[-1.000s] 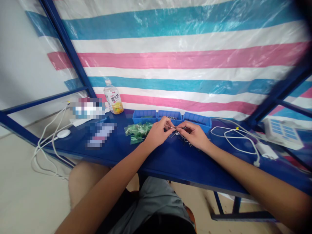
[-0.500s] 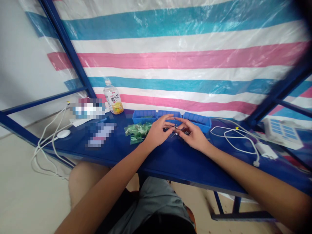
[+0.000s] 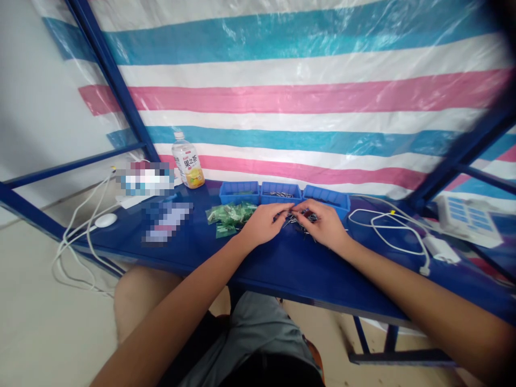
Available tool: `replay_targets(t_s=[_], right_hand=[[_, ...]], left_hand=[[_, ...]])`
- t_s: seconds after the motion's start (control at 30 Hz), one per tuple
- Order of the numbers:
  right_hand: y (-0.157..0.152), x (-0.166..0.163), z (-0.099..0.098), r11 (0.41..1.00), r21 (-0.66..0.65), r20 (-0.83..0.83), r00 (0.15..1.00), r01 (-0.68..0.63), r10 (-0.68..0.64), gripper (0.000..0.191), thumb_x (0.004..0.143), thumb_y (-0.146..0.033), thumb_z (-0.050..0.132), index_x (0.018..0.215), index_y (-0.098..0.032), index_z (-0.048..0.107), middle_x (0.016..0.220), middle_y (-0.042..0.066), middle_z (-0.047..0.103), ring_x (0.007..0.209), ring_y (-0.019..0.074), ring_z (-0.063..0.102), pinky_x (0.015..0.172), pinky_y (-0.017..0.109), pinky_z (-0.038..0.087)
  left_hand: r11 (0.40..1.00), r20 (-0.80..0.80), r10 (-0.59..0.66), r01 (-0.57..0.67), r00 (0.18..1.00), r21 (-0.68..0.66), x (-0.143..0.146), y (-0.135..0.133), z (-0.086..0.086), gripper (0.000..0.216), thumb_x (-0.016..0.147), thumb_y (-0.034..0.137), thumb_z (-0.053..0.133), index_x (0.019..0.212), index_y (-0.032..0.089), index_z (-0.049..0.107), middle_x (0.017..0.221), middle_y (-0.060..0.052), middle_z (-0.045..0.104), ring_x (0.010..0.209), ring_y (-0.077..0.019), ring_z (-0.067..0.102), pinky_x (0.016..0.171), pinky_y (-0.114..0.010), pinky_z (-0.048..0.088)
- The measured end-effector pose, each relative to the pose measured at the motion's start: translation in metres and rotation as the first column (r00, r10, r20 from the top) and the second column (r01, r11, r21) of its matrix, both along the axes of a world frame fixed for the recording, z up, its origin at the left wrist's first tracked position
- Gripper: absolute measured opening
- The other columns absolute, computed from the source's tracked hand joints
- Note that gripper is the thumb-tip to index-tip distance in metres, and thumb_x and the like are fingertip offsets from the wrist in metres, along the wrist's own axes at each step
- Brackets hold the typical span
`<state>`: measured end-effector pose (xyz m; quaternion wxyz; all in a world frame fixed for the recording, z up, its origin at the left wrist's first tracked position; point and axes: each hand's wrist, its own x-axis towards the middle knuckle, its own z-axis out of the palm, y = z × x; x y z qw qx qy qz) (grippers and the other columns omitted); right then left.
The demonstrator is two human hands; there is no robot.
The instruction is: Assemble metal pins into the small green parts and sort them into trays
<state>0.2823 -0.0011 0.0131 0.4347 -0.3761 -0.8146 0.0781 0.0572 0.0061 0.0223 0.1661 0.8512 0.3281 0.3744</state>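
My left hand (image 3: 264,223) and my right hand (image 3: 322,223) meet fingertip to fingertip over a loose pile of thin, dark and silvery metal pieces (image 3: 306,216). On each hand the thumb and fingers are drawn together at the pile. Whatever lies between those fingertips is too small to make out. Just left of my left hand is a heap of small green plastic bags (image 3: 229,215). Behind the hands stand a left blue bin (image 3: 239,192), a middle blue bin (image 3: 281,190) with slim metal pieces in it, and a right blue bin (image 3: 328,199).
A labelled drink bottle (image 3: 188,164) stands at the back left of the blue table (image 3: 278,269). To the right lie a white cable (image 3: 387,231), a charger (image 3: 441,249) and a white device with blue keys (image 3: 470,220). Blue frame posts rise at both sides.
Both hands have lowered from above the pile onto it, and their fingers have come closer together. The middle bin's contents now show behind them.
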Motion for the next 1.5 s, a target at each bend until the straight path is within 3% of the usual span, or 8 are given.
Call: replay_targets(t_s=[0.13, 0.3, 0.53, 0.77, 0.9, 1.03, 1.23, 1.5], right_hand=[[-0.0012, -0.0022, -0.0008, 0.997, -0.022, -0.018, 0.998, -0.068, 0.068, 0.015, 0.099, -0.034, 0.065, 0.108, -0.025, 0.074, 0.106, 0.007, 0.077, 0.092, 0.0241, 0.074, 0.082, 0.038, 0.060], [-0.0010, -0.0034, -0.0006, 0.990, -0.132, -0.075, 0.997, -0.041, 0.031, 0.019, 0.100, -0.040, 0.064, 0.107, -0.026, 0.075, 0.106, 0.006, 0.079, 0.088, 0.0233, 0.075, 0.072, 0.034, 0.059], [0.0025, -0.0027, -0.0017, 0.986, -0.168, -0.124, 0.992, -0.016, -0.005, 0.023, 0.099, -0.044, 0.064, 0.101, -0.024, 0.075, 0.099, 0.006, 0.077, 0.086, 0.0229, 0.073, 0.075, 0.035, 0.058], [0.0032, -0.0047, -0.0040, 0.969, -0.244, -0.237, 0.971, -0.036, -0.024, 0.035, 0.096, -0.047, 0.069, 0.122, -0.024, 0.071, 0.106, 0.008, 0.076, 0.093, 0.0236, 0.074, 0.075, 0.034, 0.060], [0.0039, -0.0037, -0.0039, 0.971, -0.223, -0.224, 0.974, -0.090, 0.038, 0.030, 0.096, -0.048, 0.070, 0.113, -0.024, 0.075, 0.107, 0.008, 0.076, 0.095, 0.0242, 0.074, 0.076, 0.036, 0.061], [0.0044, -0.0018, -0.0042, 0.970, -0.219, -0.184, 0.981, -0.108, 0.068, 0.027, 0.096, -0.049, 0.069, 0.100, -0.023, 0.077, 0.100, 0.008, 0.077, 0.085, 0.0226, 0.073, 0.072, 0.035, 0.061], [0.0035, -0.0029, -0.0046, 0.969, -0.236, -0.147, 0.989, -0.067, 0.032, 0.029, 0.096, -0.049, 0.069, 0.100, -0.023, 0.078, 0.097, 0.007, 0.078, 0.076, 0.0201, 0.071, 0.068, 0.033, 0.057], [0.0003, -0.0032, -0.0025, 0.976, -0.212, -0.035, 0.998, -0.059, 0.053, 0.028, 0.099, -0.046, 0.065, 0.097, -0.022, 0.079, 0.086, 0.004, 0.076, 0.068, 0.0172, 0.064, 0.064, 0.030, 0.049]], left_hand=[[1.000, 0.038, -0.007, 0.007, 0.999, 0.022, 0.0001, 0.0007, 0.0009, 0.036, 0.102, 0.022, 0.052, 0.132, 0.020, 0.073, 0.129, -0.007, 0.076, 0.114, -0.0231, 0.074, 0.099, -0.035, 0.059], [0.993, 0.134, 0.121, -0.120, 0.984, -0.016, -0.0001, 0.0001, 0.0058, 0.025, 0.097, 0.026, 0.065, 0.119, 0.022, 0.077, 0.117, -0.006, 0.080, 0.095, -0.0205, 0.077, 0.090, -0.033, 0.063], [0.991, 0.241, 0.133, -0.128, 0.961, -0.039, 0.0008, 0.0019, 0.0033, 0.010, 0.092, 0.018, 0.070, 0.099, 0.020, 0.077, 0.098, -0.003, 0.081, 0.090, -0.0182, 0.078, 0.089, -0.030, 0.063], [0.995, 0.132, 0.078, -0.070, 0.988, -0.066, -0.0020, 0.0043, 0.0012, 0.014, 0.092, 0.014, 0.065, 0.096, 0.021, 0.077, 0.098, 0.000, 0.081, 0.089, -0.0163, 0.077, 0.087, -0.028, 0.060], [0.999, 0.091, 0.012, -0.007, 0.996, -0.053, -0.0011, 0.0056, -0.0006, 0.014, 0.089, 0.010, 0.066, 0.092, 0.020, 0.075, 0.100, -0.002, 0.079, 0.089, -0.0161, 0.075, 0.084, -0.026, 0.060], [0.997, 0.122, 0.010, 0.000, 0.992, -0.076, -0.0001, 0.0057, -0.0027, 0.008, 0.089, 0.016, 0.070, 0.095, 0.019, 0.073, 0.096, -0.003, 0.078, 0.087, -0.0169, 0.076, 0.084, -0.029, 0.061], [0.996, 0.145, 0.038, -0.026, 0.989, -0.085, -0.0001, 0.0030, 0.0019, 0.010, 0.094, 0.019, 0.068, 0.103, 0.020, 0.072, 0.103, -0.004, 0.080, 0.092, -0.0184, 0.077, 0.090, -0.032, 0.062], [0.993, 0.198, 0.017, 0.008, 0.980, -0.121, 0.0024, 0.0015, 0.0022, 0.033, 0.091, 0.016, 0.070, 0.123, 0.021, 0.069, 0.109, -0.005, 0.080, 0.095, -0.0184, 0.078, 0.090, -0.032, 0.064]])
